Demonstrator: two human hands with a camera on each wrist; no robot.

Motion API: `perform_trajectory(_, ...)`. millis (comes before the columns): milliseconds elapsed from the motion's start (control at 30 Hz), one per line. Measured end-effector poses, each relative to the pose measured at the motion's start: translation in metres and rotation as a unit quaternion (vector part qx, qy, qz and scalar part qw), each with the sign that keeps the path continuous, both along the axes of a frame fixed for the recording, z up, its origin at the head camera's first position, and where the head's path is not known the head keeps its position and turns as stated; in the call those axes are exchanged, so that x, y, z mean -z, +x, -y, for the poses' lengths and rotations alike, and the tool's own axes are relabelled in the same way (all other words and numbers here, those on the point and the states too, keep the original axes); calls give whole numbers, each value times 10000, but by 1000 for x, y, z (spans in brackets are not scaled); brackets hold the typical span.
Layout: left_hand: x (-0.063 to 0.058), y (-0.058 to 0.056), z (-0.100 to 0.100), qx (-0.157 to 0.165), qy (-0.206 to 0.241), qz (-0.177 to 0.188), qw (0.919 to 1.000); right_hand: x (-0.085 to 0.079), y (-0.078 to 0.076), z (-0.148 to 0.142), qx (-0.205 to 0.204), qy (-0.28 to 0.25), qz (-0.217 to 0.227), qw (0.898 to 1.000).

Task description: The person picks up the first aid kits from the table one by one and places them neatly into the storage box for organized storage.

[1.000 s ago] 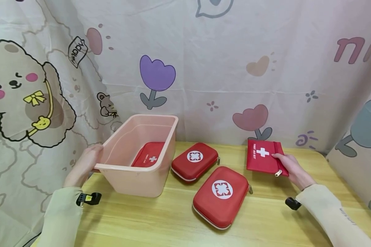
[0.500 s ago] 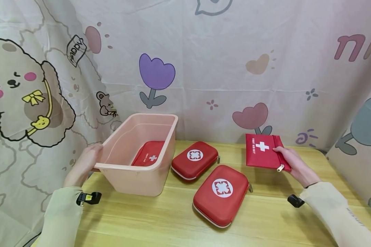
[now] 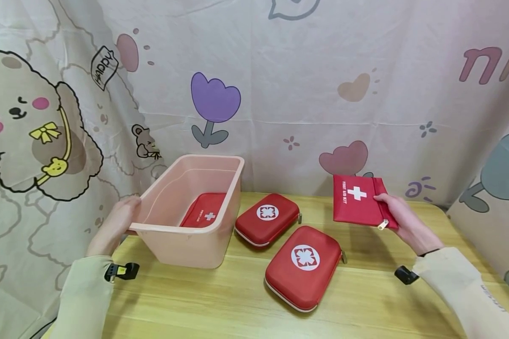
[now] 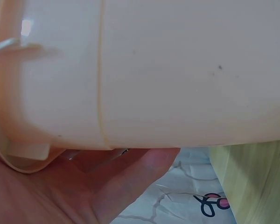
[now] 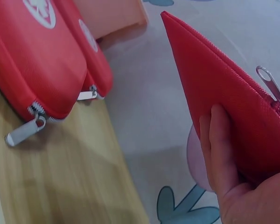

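On the right in the head view, my right hand [image 3: 400, 221] holds a flat red zip pouch [image 3: 355, 200] printed with a white cross and FIRST AID KIT. The thumb lies on its front; in the right wrist view, fingers [image 5: 220, 140] press its back. The pouch is raised over the table, its shadow below. My left hand [image 3: 118, 221] grips the near left rim of a pale pink plastic bin [image 3: 182, 249]. From the left wrist, fingers show against the bin's outer wall [image 4: 186, 84], under the rim. Inside the bin lies another red first aid pouch [image 3: 203, 209].
Two red hard zip cases with white round emblems lie between bin and right hand: a smaller case [image 3: 258, 230] at the back and a larger case [image 3: 294, 285] in front. The wooden table [image 3: 195, 301] meets a patterned cloth [image 3: 280, 70] behind.
My right hand has lifted the pouch upward off the table's back right area and shifted it slightly left. My left hand and the bin have stayed put.
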State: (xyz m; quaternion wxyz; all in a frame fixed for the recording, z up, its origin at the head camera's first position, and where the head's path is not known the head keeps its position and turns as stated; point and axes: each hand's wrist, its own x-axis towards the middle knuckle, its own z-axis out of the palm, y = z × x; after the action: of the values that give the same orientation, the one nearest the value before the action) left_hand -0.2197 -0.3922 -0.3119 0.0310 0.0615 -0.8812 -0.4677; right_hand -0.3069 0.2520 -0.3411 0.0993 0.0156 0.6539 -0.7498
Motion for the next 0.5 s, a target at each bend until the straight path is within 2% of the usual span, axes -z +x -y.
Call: perform_trajectory(500, 0, 0, -1, -12, 5, -17, 10000, -22, 12, 10, 182, -324, -23, 9993)
